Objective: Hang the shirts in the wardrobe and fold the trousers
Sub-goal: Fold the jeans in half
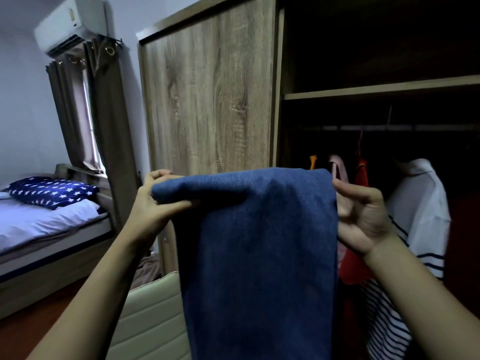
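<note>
Blue denim trousers (259, 242) hang doubled over in front of me, folded edge on top, cloth falling below the frame. My left hand (153, 203) pinches the left end of that fold. At the right end my right hand (361, 216) has its fingers curled against the edge. Behind them the wardrobe (210, 100) stands with its right side open and dark. On its rail (363, 128) hang a white shirt with navy stripes (415, 216), a red garment (361, 178) and a pink one (337, 168).
The wardrobe's wooden sliding door covers its left half, with a shelf (376, 90) above the rail. A cream padded chair back (153, 315) stands below the trousers. At the left are a bed (46, 229) with a star-patterned pillow (52, 190), curtains and an air conditioner (72, 24).
</note>
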A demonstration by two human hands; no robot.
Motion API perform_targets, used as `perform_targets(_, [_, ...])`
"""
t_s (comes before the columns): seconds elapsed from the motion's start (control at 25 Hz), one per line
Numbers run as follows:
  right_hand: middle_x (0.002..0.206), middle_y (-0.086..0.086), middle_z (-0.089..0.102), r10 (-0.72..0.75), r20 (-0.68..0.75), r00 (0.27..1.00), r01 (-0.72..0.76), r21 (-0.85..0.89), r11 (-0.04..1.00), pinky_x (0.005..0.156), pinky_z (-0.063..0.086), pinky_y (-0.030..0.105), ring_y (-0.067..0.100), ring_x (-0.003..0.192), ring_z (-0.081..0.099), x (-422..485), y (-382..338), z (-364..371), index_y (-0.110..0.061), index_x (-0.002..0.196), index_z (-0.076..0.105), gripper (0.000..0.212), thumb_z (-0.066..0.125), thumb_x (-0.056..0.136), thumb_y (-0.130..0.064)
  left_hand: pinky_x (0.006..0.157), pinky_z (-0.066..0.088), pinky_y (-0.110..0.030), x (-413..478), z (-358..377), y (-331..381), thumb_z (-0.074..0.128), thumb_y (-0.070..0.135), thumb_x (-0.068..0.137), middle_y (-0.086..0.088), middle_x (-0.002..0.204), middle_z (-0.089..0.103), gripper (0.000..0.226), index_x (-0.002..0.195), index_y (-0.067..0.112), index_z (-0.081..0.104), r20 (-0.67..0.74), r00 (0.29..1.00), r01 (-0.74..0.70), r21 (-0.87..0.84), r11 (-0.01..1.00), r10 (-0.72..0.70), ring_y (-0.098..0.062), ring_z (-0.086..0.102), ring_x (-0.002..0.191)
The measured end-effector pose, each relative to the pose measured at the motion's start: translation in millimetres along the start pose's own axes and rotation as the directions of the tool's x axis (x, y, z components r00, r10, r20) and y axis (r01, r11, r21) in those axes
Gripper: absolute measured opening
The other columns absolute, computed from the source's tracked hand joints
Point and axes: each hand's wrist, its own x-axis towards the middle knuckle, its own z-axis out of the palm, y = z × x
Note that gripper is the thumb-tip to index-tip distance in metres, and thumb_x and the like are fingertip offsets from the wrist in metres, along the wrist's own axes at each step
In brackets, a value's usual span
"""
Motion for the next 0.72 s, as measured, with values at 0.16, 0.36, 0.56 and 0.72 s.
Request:
perform_targets(0.16, [0.08,0.006,0.074,0.081,-0.07,0.994,-0.103,-0.434,0.895,0.061,0.056,0.023,0.016,0.072,0.071,2,-2,-18,-0.005,0.092,0.07,0.034,0.063,0.061,0.01,0.066,0.05,-0.016,1,18,11,0.079,0.018,0.067,0.006,0.081,0.064,0.037,0.096,0.016,0.056,0.043,0.997,-0.054,-0.143,0.988,0.061,-0.004,0.059,0.076])
perform_targets(0.36, [0.089,-0.009,0.074,-0.466,-0.238,0.852,0.138,-0.757,0.639,0.071,0.053,0.016,0.003,0.085,0.069,10,12,-46,-0.025,0.107,0.055,0.033,0.07,0.078,-0.022,0.063,0.051,-0.018,8,40,26,0.069,0.005,0.079,0.007,0.077,0.069,0.02,0.088,0.021,0.061,-0.108,0.994,-0.041,-0.155,0.987,0.024,-0.004,0.064,0.075])
perform_targets(0.56, [0.129,-0.022,0.041,-0.555,-0.172,0.814,0.104,-0.897,0.43,0.096,0.038,0.007,-0.014,0.118,0.044,-1,47,-48,-0.026,0.138,0.023,0.101,0.058,0.059,-0.078,0.059,0.05,-0.018,10,39,33,0.069,0.01,0.08,0.01,0.07,0.069,0.013,0.087,0.018,0.061,-0.119,0.992,0.001,-0.272,0.962,-0.034,-0.002,0.062,0.068])
perform_targets(0.72, [0.112,-0.002,0.066,-0.444,-0.224,0.868,0.09,-0.807,0.584,0.097,0.049,0.026,0.0,0.106,0.062,17,52,-53,-0.004,0.119,0.056,0.066,0.072,0.071,-0.046,0.063,0.05,-0.016,18,23,31,0.071,0.029,0.07,0.008,0.079,0.067,0.022,0.088,0.022,0.061,-0.056,0.998,-0.004,-0.131,0.991,-0.003,0.001,0.062,0.073])
